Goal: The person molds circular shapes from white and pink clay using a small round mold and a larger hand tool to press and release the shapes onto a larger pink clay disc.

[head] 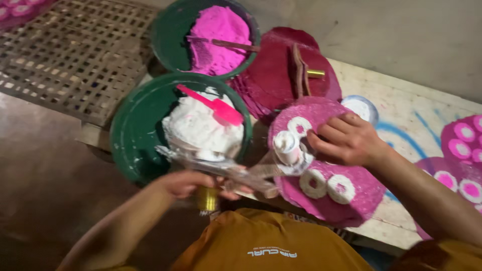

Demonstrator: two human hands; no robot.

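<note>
Fingers of right hand (346, 140) spread flat on pink disc (326, 165) at desk (401, 115) near edge, holding nothing, beside small white cylinder (287, 146). Left hand (193, 183) closed around clear plastic piping bag (226, 170) with gold nozzle (207, 198), just off the desk's front edge. Green bowl (135, 130) of white paste with pink spatula (211, 104) at the desk's left end.

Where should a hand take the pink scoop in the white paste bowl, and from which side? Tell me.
Grip the pink scoop by its thin handle, the upper-left end, which sticks up clear of the white paste. Come from above, on the bowl's left: the broad blade at the lower right lies on the paste, and the green bowl rim blocks a low approach.
</note>
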